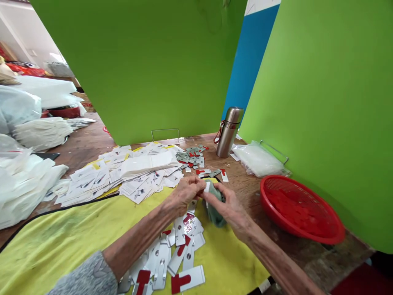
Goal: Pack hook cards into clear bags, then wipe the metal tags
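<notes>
Both hands meet above a yellow cloth [242,262]. My left hand [189,189] has its fingers pinched at the edge of a small whitish piece [207,187]. My right hand [226,201] is closed around a grey-green cloth [217,217], its thumb against the whitish piece. The fingertips hide part of that piece. Below my left hand, flat metal plates [161,262], some with red T-shaped parts [181,282], lie in a loose pile on the yellow cloth.
Printed cards [92,180] and small metal pieces [192,157] lie behind the cloth. A steel flask [227,137], a clear plastic bag [258,157] and a red basket [334,229] stand right. White bags [24,180] are left; green panels [153,73] rise behind.
</notes>
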A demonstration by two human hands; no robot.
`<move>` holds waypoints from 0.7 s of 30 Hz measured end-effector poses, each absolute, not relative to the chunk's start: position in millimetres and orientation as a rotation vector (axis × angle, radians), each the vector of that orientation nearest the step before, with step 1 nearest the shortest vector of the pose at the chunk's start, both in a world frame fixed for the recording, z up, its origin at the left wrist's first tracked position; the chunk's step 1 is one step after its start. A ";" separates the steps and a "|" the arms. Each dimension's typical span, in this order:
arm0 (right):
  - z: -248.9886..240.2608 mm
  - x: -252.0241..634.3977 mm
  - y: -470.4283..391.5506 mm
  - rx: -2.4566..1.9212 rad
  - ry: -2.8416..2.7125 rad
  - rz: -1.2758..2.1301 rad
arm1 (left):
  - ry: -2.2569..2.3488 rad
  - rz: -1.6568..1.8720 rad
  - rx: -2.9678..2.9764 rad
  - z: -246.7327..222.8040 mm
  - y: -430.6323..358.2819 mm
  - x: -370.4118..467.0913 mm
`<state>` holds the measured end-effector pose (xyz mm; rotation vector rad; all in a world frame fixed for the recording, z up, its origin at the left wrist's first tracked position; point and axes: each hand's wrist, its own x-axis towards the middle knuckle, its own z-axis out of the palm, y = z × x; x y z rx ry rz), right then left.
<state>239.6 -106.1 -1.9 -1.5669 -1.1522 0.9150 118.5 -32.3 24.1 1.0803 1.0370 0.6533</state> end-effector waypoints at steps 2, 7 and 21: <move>-1.5 233.3 -106.4 -1.554 -1.161 0.997 | 1.035 0.661 1.104 23.6 -40.8 117.7; 4.3 232.9 -124.0 -1.365 -1.166 1.375 | 1.021 0.576 1.196 20.8 -46.4 86.0; -16.7 242.4 -131.4 -1.490 -1.294 1.353 | 1.225 0.453 2.273 11.3 16.7 189.1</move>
